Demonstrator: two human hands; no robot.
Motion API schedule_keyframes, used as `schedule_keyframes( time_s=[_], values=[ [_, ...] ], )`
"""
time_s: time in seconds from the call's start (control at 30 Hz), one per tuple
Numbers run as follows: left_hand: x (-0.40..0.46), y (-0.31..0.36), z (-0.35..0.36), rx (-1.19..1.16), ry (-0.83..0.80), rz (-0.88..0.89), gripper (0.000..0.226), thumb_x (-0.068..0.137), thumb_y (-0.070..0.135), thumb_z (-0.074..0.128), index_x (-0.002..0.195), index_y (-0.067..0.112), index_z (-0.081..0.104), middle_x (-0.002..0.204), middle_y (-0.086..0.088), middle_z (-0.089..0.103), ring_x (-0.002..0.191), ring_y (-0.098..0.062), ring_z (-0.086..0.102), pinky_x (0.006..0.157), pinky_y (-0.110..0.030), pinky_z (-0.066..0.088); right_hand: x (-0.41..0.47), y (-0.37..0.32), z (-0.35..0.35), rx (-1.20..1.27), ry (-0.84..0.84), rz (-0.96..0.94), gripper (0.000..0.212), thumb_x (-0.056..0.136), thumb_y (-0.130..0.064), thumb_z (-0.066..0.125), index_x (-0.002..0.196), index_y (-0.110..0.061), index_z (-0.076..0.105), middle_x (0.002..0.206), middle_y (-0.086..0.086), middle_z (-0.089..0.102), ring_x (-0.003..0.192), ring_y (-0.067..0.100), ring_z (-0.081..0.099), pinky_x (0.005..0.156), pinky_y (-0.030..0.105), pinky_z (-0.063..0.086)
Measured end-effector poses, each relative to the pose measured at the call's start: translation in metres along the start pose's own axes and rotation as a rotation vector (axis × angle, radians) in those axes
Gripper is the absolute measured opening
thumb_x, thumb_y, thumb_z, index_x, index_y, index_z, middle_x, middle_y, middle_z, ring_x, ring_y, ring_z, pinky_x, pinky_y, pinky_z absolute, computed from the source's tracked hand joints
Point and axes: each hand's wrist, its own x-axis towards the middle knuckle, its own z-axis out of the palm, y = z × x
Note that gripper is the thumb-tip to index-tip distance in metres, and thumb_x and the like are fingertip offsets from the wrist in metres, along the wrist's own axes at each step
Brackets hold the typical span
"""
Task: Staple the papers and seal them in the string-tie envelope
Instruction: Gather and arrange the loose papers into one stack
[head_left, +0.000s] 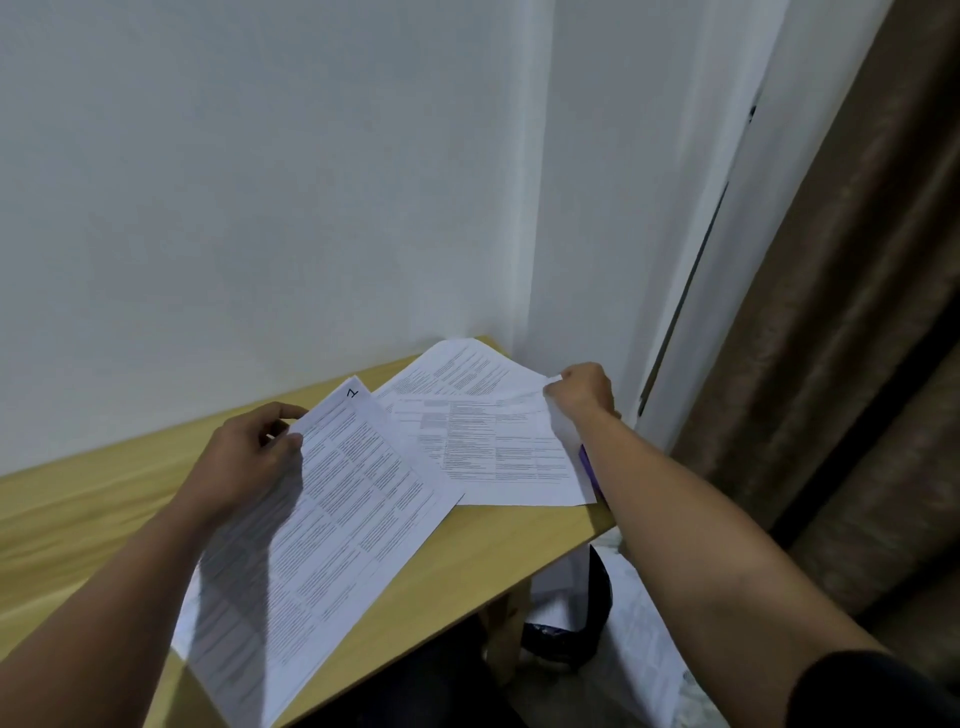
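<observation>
1. Pale blue-white walls (260, 182) meet in a corner behind a light yellow wooden table (493, 551); a brown curtain (857, 338) hangs at the right.
2. Nearest printed white sheet with dense text columns and a handwritten mark at its top corner (343, 499) lies at an angle on the table, its lower end over the near edge.
3. Left hand (249, 457) is closed on this sheet's upper left edge, thumb on top and fingertips curled at the edge; its shadow falls across the page.
4. Second printed white sheet with a table of text (498, 452) lies flat beyond it, partly under the first sheet's right edge and reaching the table's right edge.
5. Third printed white sheet (462, 369) lies furthest back, near the wall corner, under the second one.
6. Right hand (582, 389) pinches the far right corner of a sheet, which is lifted and curled; which of the two back sheets it belongs to is unclear.
7. Small purple object (589, 467) shows at the table's right edge beside the right forearm; cannot tell what it is.
8. Below the table: a black object (597, 597) and white printed material (649, 639) on the floor.
9. Dark sleeve (878, 691) shows at the lower right.
</observation>
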Motion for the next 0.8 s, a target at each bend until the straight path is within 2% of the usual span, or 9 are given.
schedule_keyframes(
  time_s=[0.1, 0.17, 0.27, 0.33, 0.37, 0.43, 0.5, 0.57, 0.8],
  values=[
    [-0.011, 0.012, -0.011, -0.003, 0.027, 0.024, 0.024, 0.096, 0.01, 0.065, 0.105, 0.031, 0.07, 0.089, -0.003, 0.073, 0.07, -0.013, 0.066, 0.07, -0.027, 0.049, -0.018, -0.023, -0.008, 0.037, -0.071, -0.138, 0.024, 0.069, -0.011, 0.066, 0.058, -0.021, 0.047, 0.064, -0.002, 0.042, 0.065, 0.02, 0.041, 0.069, 0.035, 0.031],
    [-0.02, 0.022, -0.019, -0.007, 0.046, 0.041, 0.025, 0.095, 0.01, 0.064, 0.107, 0.031, 0.071, 0.088, -0.002, 0.073, 0.07, -0.011, 0.066, 0.069, -0.027, 0.05, -0.037, -0.041, -0.017, 0.08, -0.15, -0.249, 0.032, 0.077, -0.009, 0.071, 0.057, -0.02, 0.048, 0.063, -0.003, 0.04, 0.065, 0.019, 0.039, 0.065, 0.032, 0.032],
    [-0.033, 0.037, -0.036, -0.005, 0.081, 0.067, 0.026, 0.095, 0.012, 0.064, 0.107, 0.034, 0.07, 0.088, 0.004, 0.075, 0.075, -0.011, 0.069, 0.073, -0.03, 0.051, -0.063, -0.066, -0.031, 0.121, -0.295, -0.397, 0.017, 0.091, -0.008, 0.071, 0.074, -0.008, 0.071, 0.071, -0.001, 0.056, 0.065, 0.012, 0.049, 0.059, 0.023, 0.041],
    [-0.041, 0.047, -0.048, -0.003, 0.102, 0.085, 0.027, 0.095, 0.013, 0.064, 0.106, 0.037, 0.069, 0.088, 0.007, 0.075, 0.076, -0.009, 0.069, 0.073, -0.03, 0.05, -0.083, -0.084, -0.039, 0.164, -0.384, -0.454, 0.02, 0.096, -0.01, 0.069, 0.076, -0.012, 0.072, 0.063, -0.008, 0.059, 0.059, 0.007, 0.048, 0.053, 0.014, 0.038],
    [-0.045, 0.051, -0.054, 0.0, 0.11, 0.093, 0.027, 0.094, 0.013, 0.065, 0.106, 0.037, 0.069, 0.088, 0.007, 0.075, 0.075, -0.006, 0.068, 0.072, -0.029, 0.049, -0.092, -0.092, -0.041, 0.179, -0.429, -0.46, 0.02, 0.098, -0.014, 0.069, 0.078, -0.016, 0.074, 0.061, -0.011, 0.06, 0.06, 0.007, 0.05, 0.057, 0.015, 0.039],
    [-0.054, 0.059, -0.067, 0.01, 0.119, 0.109, 0.026, 0.094, 0.013, 0.065, 0.106, 0.035, 0.071, 0.087, 0.008, 0.075, 0.071, -0.003, 0.067, 0.072, -0.028, 0.048, -0.108, -0.106, -0.044, 0.21, -0.52, -0.454, 0.013, 0.098, -0.026, 0.07, 0.094, -0.02, 0.08, 0.078, -0.005, 0.071, 0.074, 0.015, 0.06, 0.074, 0.028, 0.043],
    [-0.063, 0.065, -0.08, 0.003, 0.124, 0.12, 0.026, 0.094, 0.012, 0.066, 0.108, 0.032, 0.072, 0.086, 0.008, 0.075, 0.065, 0.0, 0.064, 0.072, -0.028, 0.048, -0.126, -0.12, -0.045, 0.242, -0.603, -0.462, 0.019, 0.098, -0.031, 0.069, 0.108, -0.019, 0.081, 0.098, 0.003, 0.077, 0.088, 0.019, 0.067, 0.084, 0.038, 0.048],
    [-0.072, 0.072, -0.091, -0.007, 0.133, 0.132, 0.025, 0.094, 0.011, 0.066, 0.11, 0.03, 0.073, 0.087, 0.008, 0.075, 0.062, 0.001, 0.063, 0.071, -0.028, 0.048, -0.146, -0.133, -0.046, 0.263, -0.676, -0.483, 0.021, 0.099, -0.031, 0.067, 0.111, -0.019, 0.08, 0.103, 0.002, 0.078, 0.092, 0.019, 0.068, 0.092, 0.04, 0.051],
    [-0.094, 0.092, -0.116, 0.004, 0.121, 0.152, 0.025, 0.097, 0.014, 0.065, 0.112, 0.032, 0.072, 0.093, 0.006, 0.074, 0.071, 0.001, 0.065, 0.067, -0.023, 0.048, -0.21, -0.168, -0.031, 0.278, -0.909, -0.54, 0.029, 0.104, -0.032, 0.059, 0.119, -0.013, 0.076, 0.098, -0.003, 0.074, 0.09, 0.019, 0.069, 0.087, 0.038, 0.054]
  ],
)
